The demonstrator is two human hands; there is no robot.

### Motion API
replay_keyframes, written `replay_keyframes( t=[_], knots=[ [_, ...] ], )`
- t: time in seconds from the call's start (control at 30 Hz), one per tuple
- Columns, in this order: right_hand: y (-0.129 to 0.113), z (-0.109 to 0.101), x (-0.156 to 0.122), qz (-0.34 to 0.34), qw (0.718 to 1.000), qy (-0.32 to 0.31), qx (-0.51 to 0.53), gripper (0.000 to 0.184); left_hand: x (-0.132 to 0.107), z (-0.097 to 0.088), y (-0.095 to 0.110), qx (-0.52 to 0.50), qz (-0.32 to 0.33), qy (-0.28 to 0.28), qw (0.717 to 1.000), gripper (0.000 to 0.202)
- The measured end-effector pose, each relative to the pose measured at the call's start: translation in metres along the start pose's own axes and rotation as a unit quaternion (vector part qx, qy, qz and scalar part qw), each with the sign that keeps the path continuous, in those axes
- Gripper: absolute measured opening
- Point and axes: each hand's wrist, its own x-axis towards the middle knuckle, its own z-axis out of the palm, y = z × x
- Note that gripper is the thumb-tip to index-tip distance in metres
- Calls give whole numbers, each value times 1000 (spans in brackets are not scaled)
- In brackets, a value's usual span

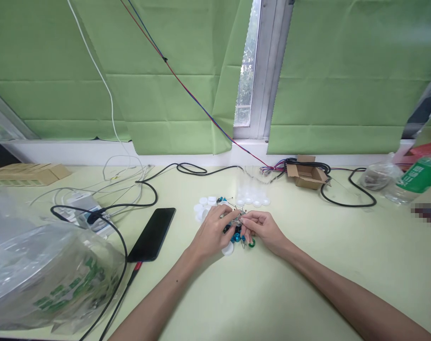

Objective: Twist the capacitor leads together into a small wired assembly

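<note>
Over the pile of small blue and metal pieces (237,236), the left hand (214,228) and right hand (267,229) sit close together, fingers bent inward, seemingly so both reach it; whether either grips a piece I cannot tell. White discs (201,208) left of the pile and clear containers (252,190) behind it seem set within reach. A phone (153,235) limits room leftward of the pile; tabletop (318,246) spreads rightward.

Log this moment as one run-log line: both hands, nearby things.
left hand: at small parts, grip unclear | right hand: at small parts, grip unclear | nearby: white discs, clear containers | left side: black phone
</note>
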Motion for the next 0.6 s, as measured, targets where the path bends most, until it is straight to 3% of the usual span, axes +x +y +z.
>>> replay_keyframes(
  t=[0.37, 0.6],
  knots=[
    [-1, 3, -1, -2, 1000, -6, 4, 31, 1, 0, 3, -9, -8, -2, 1000, 31],
    [-2, -2, 0, 27, 995, -41, 83, 32, 2, -1, 0, -71, -54, 21, 996, 38]
  ],
)
